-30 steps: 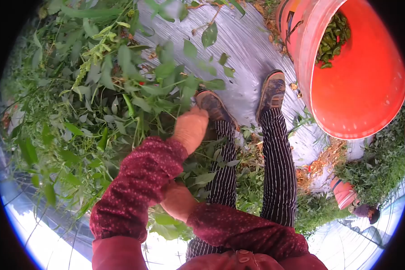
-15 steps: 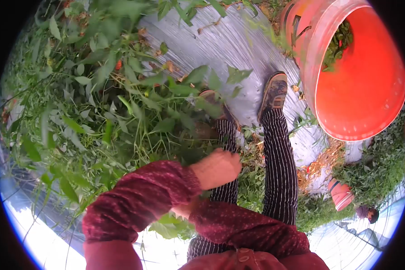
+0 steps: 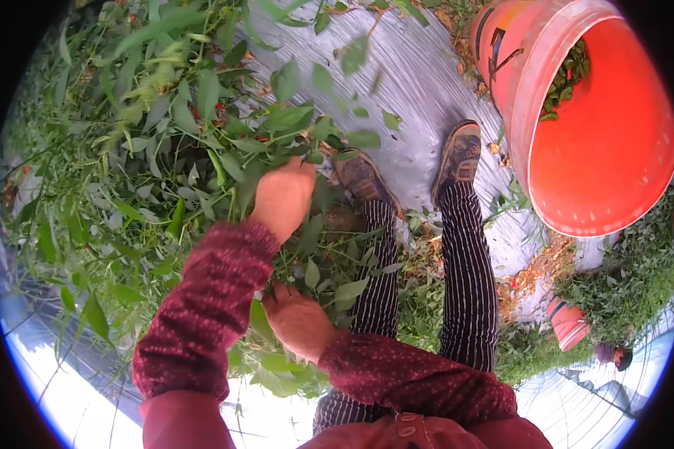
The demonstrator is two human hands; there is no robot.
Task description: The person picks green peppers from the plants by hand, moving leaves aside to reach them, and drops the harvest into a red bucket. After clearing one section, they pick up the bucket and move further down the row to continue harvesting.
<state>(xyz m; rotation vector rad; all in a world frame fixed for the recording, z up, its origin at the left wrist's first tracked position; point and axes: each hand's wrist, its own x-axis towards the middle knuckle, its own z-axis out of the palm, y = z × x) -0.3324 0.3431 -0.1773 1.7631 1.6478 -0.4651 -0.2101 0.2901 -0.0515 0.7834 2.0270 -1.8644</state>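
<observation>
Among the pepper plants (image 3: 195,150), my left hand (image 3: 283,200) reaches into the leaves in front of my foot. Its fingers are curled closed at the leafy stems, and what they hold is hidden. Lower down, my right hand (image 3: 299,322) is bent among leaves near my left forearm. Its fingers are drawn together, with their tips partly covered, so I cannot make out anything in them. Long green peppers hang to the left of my left hand, one green pepper (image 3: 217,168) close by and another pepper (image 3: 176,218) farther left.
A large red bucket (image 3: 606,142) stands tilted at the right, with green peppers (image 3: 565,78) along its inner side. Silvery plastic sheeting (image 3: 404,82) covers the ground around my shoes (image 3: 457,153). Farther off are a smaller pink bucket (image 3: 567,324) and a person (image 3: 612,355).
My left hand has moved up and forward from near my knees into the plants. My right hand, mostly hidden behind the left arm before, now shows. The nearby leaves have shifted.
</observation>
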